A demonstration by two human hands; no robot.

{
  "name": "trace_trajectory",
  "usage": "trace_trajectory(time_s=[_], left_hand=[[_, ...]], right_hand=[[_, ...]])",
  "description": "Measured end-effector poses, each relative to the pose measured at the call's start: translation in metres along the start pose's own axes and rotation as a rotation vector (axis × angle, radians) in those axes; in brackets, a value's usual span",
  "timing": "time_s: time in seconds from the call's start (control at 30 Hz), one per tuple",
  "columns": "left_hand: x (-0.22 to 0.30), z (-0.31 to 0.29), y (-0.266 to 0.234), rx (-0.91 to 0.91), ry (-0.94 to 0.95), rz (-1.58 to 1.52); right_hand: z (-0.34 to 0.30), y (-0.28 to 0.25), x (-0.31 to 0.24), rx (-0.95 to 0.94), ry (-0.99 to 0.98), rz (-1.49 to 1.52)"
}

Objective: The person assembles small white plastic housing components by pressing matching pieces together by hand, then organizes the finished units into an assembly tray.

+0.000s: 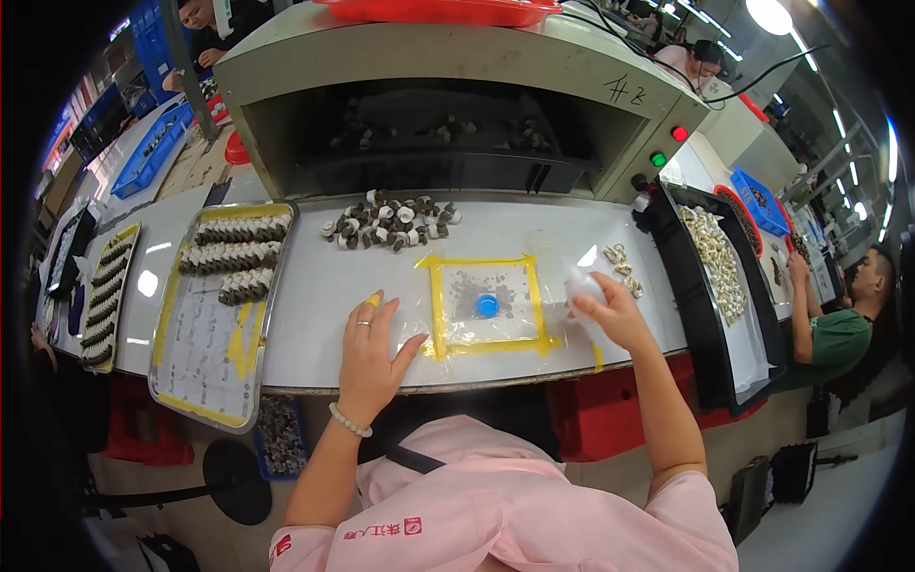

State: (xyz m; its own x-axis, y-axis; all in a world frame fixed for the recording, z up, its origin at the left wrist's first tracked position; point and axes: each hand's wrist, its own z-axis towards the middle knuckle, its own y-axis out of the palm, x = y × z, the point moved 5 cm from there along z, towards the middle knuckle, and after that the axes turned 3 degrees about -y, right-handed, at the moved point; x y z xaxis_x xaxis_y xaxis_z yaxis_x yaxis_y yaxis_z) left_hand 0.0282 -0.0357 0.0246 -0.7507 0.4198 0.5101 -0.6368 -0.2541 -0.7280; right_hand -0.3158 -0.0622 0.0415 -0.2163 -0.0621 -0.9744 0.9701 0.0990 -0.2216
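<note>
My left hand (pixel 370 351) rests on the white tabletop with its fingers spread and nothing in them. To its right, strips of yellow tape (pixel 437 315) frame a square on the table. A small round blue piece (pixel 487 305) lies inside the square, among scattered grey wet-looking spots. Beyond the square's right side, my right hand (pixel 615 315) is wrapped round a white plastic bottle (pixel 580 283), partly hidden by the fingers. A loose pile of small dark and white parts (pixel 391 225) sits past the square, and several small cream-coloured pieces (pixel 624 271) lie near the bottle.
A metal tray (pixel 195 329) holding rows of parts stands at left, a narrower one (pixel 112 296) farther out. A black bin (pixel 753 357) of cream-coloured pieces borders the right. Behind is a grey open-fronted machine (pixel 419 57) with red and green buttons. Other people sit nearby.
</note>
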Motion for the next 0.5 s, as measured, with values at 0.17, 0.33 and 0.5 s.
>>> trace_trajectory(time_s=[0.17, 0.33, 0.5], left_hand=[[0.002, -0.001, -0.004, 0.035, 0.020, -0.032], [0.000, -0.003, -0.005, 0.053, 0.031, -0.036], [0.000, -0.003, -0.005, 0.059, 0.028, -0.024]], right_hand=[[-0.002, 0.044, -0.023, -0.199, 0.043, -0.606], [0.007, 0.060, -0.041, -0.307, -0.050, -0.874], [0.013, 0.069, -0.051, -0.414, -0.030, -1.032]])
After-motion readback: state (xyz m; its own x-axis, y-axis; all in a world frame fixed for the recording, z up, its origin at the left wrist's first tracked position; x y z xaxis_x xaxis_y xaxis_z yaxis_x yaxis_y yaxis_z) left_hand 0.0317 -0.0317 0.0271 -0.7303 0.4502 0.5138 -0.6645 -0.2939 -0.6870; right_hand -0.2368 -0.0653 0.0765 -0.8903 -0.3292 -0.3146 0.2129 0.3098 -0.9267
